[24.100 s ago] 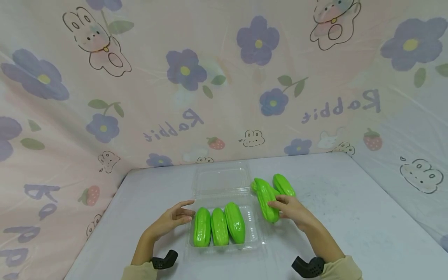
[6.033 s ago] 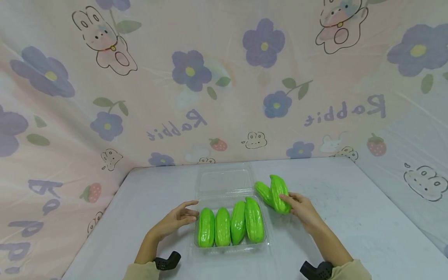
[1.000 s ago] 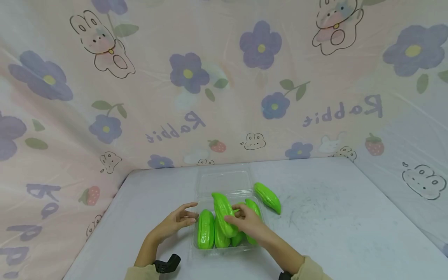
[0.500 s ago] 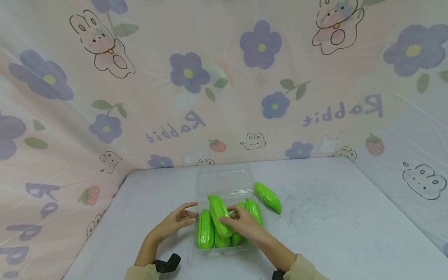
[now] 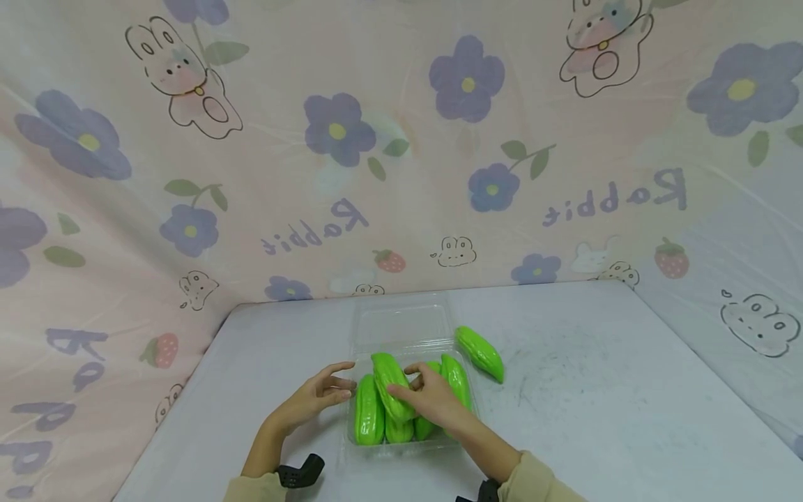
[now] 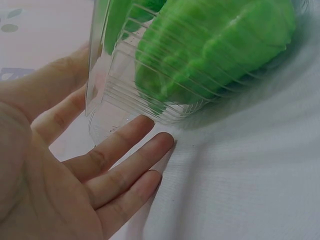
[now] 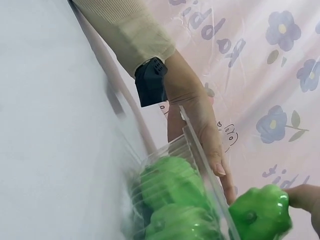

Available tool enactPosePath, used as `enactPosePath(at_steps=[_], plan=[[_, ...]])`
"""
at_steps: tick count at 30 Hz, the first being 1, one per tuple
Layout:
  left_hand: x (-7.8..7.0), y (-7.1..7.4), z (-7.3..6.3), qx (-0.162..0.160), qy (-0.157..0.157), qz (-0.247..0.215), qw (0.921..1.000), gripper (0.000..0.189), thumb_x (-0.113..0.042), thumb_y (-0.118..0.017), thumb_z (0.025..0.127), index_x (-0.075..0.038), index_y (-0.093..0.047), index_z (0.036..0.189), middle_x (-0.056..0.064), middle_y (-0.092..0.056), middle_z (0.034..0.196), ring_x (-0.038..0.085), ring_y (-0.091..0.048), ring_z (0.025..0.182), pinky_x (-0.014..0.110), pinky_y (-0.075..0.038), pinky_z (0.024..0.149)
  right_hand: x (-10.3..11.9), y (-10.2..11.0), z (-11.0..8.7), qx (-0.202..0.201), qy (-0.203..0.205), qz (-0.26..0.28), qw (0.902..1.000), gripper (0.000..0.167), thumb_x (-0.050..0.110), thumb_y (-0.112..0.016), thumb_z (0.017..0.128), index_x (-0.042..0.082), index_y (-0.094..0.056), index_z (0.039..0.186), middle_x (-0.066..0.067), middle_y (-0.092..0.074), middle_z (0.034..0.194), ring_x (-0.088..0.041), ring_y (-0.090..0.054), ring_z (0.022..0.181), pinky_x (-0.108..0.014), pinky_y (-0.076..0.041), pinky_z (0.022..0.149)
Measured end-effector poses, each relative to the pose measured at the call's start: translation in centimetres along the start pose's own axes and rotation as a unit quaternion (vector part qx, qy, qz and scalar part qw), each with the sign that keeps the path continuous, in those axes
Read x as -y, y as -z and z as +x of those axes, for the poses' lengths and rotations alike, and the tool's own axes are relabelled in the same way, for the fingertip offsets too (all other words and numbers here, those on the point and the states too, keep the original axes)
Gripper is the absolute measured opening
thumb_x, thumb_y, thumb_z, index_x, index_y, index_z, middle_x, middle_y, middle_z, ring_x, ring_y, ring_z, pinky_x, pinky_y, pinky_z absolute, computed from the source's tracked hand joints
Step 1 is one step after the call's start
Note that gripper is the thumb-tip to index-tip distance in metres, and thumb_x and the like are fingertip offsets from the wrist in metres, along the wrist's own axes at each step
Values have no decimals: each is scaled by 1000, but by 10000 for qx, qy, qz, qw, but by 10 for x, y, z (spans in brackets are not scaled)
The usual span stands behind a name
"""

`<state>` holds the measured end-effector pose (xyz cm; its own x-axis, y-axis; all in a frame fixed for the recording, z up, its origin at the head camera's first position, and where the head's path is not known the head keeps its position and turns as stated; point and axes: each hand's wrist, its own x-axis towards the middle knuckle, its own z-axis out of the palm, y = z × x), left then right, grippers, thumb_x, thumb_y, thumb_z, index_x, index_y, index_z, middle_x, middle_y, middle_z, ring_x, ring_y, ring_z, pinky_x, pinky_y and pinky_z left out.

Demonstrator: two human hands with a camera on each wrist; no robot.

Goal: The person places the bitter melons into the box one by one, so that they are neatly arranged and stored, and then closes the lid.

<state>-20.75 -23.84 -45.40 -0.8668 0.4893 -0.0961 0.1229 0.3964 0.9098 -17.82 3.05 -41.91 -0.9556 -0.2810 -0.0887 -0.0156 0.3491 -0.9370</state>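
Observation:
My right hand (image 5: 433,399) holds a glossy, bright green ridged gourd (image 5: 387,376) between thumb and fingers, tilted over the clear plastic box (image 5: 408,448). In the box lie several matching gourds (image 5: 369,411) side by side; the held one overlaps the second from the left. The right wrist view catches the end of the held gourd (image 7: 262,212) above the box rim, with a digit against it. My left hand (image 5: 314,392) is at the box's left side, fingers loosely extended. Up close in the left wrist view, its fingertips (image 6: 145,122) are right at the ribbed wall.
The box's clear lid (image 5: 401,322) lies folded back behind it. One more green gourd (image 5: 479,353) rests on the white table (image 5: 596,390), right of the hinge. A flower-and-rabbit patterned cloth (image 5: 401,174) hangs behind and along the sides.
Three gourds were in the box at first, then a fourth lay there. Since then my right hand has brought another over from the right, lately easing it left and down. The left hand stays put.

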Motion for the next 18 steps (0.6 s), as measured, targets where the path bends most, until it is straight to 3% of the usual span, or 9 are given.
enactPosePath(at_steps=[7, 14, 18], plan=[[0, 0, 1, 14, -18, -19, 10000, 61, -26, -55, 98, -11, -27, 151, 28, -51, 137, 42, -51, 129, 52, -47, 105, 2, -2, 1, -89, 136, -195, 9997, 64, 39, -69, 87, -8, -50, 126, -14, -65, 89, -14, -59, 53, -30, -55, 53], [0, 0, 1, 19, -8, -43, 10000, 61, -24, -55, 99, -10, -27, 151, 29, -51, 137, 42, -51, 128, 52, -47, 104, 5, -6, 2, -190, 289, -715, 9968, 61, 41, -69, 86, -9, -55, 118, -10, -63, 78, -11, -52, 56, -22, -43, 47], [-1, 0, 1, -1, 12, -11, 10000, 60, -23, -54, 99, -10, -27, 151, 28, -51, 137, 42, -51, 128, 52, -47, 104, 3, -11, 2, -28, 369, -615, 9974, 64, 40, -71, 85, -10, -52, 120, -6, -60, 70, -8, -49, 44, -19, -41, 42]])
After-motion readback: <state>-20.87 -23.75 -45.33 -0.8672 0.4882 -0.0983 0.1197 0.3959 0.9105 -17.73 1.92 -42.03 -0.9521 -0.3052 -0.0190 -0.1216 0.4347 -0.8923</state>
